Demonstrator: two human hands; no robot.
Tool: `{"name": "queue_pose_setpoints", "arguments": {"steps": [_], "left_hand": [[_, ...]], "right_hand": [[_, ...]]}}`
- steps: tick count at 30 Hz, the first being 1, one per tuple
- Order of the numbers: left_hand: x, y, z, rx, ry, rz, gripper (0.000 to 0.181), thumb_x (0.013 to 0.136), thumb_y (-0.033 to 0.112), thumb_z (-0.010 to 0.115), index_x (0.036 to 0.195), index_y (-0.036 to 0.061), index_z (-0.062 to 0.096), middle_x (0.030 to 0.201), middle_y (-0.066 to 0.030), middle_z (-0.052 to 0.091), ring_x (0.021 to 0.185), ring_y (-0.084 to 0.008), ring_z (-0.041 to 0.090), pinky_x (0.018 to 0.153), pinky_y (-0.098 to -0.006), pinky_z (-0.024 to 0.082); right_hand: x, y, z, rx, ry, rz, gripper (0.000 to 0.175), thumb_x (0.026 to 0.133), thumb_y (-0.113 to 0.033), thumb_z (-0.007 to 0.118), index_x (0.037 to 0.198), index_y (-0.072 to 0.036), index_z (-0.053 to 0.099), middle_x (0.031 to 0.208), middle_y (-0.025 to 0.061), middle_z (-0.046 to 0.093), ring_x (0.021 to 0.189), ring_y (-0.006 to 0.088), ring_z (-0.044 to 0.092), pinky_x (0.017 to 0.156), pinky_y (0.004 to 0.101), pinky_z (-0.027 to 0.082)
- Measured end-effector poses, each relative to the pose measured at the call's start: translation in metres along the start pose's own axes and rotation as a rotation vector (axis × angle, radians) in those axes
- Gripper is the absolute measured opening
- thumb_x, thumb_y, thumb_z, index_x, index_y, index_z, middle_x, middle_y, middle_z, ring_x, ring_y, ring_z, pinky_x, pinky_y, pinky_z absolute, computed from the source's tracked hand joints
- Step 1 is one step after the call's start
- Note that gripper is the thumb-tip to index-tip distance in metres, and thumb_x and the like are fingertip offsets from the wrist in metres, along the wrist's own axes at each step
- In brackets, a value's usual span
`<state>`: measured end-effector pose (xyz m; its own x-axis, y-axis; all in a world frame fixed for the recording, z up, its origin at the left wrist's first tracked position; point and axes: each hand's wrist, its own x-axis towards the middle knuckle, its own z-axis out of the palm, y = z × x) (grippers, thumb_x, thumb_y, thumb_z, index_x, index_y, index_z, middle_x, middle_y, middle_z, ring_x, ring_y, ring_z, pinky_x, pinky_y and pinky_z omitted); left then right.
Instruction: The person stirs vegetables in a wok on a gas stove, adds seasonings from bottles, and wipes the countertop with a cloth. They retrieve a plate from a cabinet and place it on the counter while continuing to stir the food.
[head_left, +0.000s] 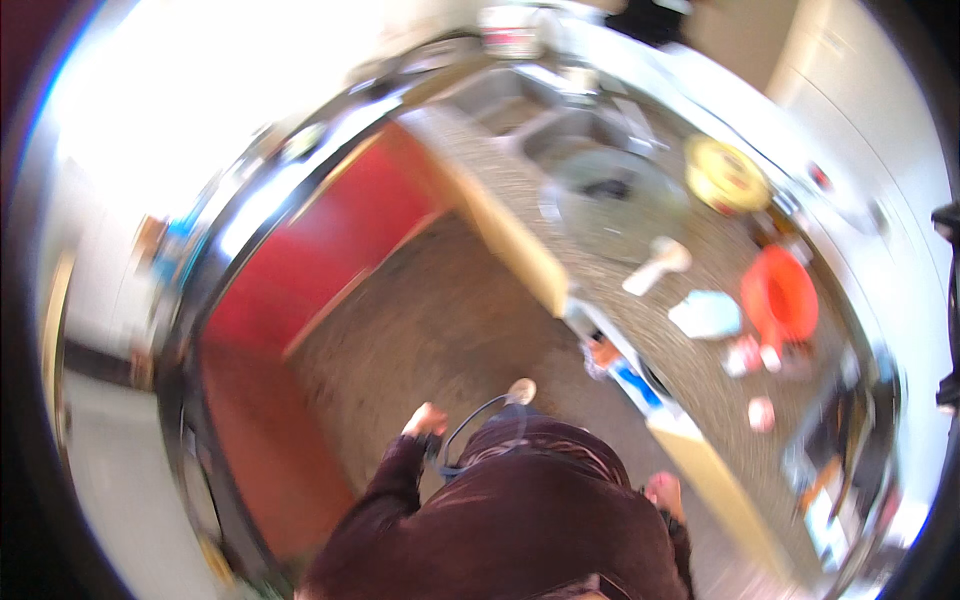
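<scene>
My left hand (425, 420) hangs beside my body above the brown floor, its fingers curled; blur hides whether anything is in it. On the other side my right hand (664, 493) is low next to the counter's edge, also blurred, with no object plainly in it. A looped grey cable (480, 412) hangs at my waist near my left hand. Before me to the right runs a speckled countertop (600, 277), bearing a large round glass-like lid or bowl (622, 202), a white-handled item (656, 266), a pale blue item (705, 313) and a red-orange funnel or scoop-like vessel (780, 296).
A double sink (517, 105) lies at the counter's far end, with a white tub (511, 34) behind it. A yellow container (726, 176) stands near the wall. An open drawer (622, 360) juts from the counter. Red cabinet panels (322, 262) border the floor (420, 300) at left.
</scene>
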<state>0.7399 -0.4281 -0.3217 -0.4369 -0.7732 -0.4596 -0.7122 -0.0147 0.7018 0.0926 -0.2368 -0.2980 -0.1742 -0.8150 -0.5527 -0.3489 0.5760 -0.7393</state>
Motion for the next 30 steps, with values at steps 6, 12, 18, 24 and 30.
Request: {"name": "queue_pose_setpoints", "arguments": {"steps": [6,12,18,24,30], "left_hand": [[0.063,0.025,-0.057,-0.283,-0.112,-0.283,0.015,0.074,0.021,0.066,0.067,0.0081,0.061,0.060,-0.0055,0.060,0.056,-0.0210,0.061,0.049,-0.0353,0.046],[0.145,0.062,-0.086,0.102,-0.278,-0.116,0.018,0.082,0.017,0.067,0.086,0.0004,0.071,0.072,-0.0065,0.069,0.065,-0.0151,0.066,0.056,-0.0285,0.054],[0.213,0.099,-0.106,0.068,-0.263,-0.120,0.017,0.081,0.014,0.062,0.085,0.0013,0.072,0.064,-0.0044,0.066,0.057,-0.0109,0.061,0.051,-0.0268,0.049],[0.214,0.155,-0.057,0.048,-0.180,-0.074,0.016,0.080,0.016,0.064,0.084,0.0030,0.071,0.064,-0.0039,0.066,0.055,-0.0110,0.059,0.050,-0.0262,0.047],[0.142,0.189,0.063,0.123,-0.104,-0.073,0.023,0.081,0.024,0.064,0.083,0.0031,0.072,0.070,-0.0082,0.070,0.066,-0.0134,0.066,0.062,-0.0305,0.053]], "right_hand": [[-0.029,-0.020,0.057,-0.401,-0.009,0.051,0.025,0.075,-0.029,0.059,0.068,-0.007,0.066,0.064,0.0124,0.063,0.061,0.0318,0.061,0.058,0.0420,0.050],[-0.105,-0.054,0.045,-0.458,0.416,0.380,0.026,0.073,-0.028,0.055,0.079,-0.008,0.070,0.080,0.0184,0.068,0.077,0.0379,0.066,0.069,0.0453,0.054],[-0.221,-0.061,-0.063,-0.481,0.982,0.318,0.014,0.075,-0.020,0.058,0.077,-0.008,0.064,0.075,0.0166,0.064,0.068,0.0373,0.063,0.062,0.0455,0.051],[-0.249,-0.092,-0.249,-0.452,1.296,-0.073,0.018,0.082,-0.005,0.053,0.098,-0.010,0.059,0.077,0.0136,0.057,0.069,0.0342,0.058,0.059,0.0411,0.045],[-0.249,-0.115,-0.372,-1.061,0.705,-0.098,0.055,0.075,0.006,0.056,0.124,-0.019,0.051,0.095,0.0119,0.056,0.081,0.0335,0.061,0.069,0.0419,0.049]]}}
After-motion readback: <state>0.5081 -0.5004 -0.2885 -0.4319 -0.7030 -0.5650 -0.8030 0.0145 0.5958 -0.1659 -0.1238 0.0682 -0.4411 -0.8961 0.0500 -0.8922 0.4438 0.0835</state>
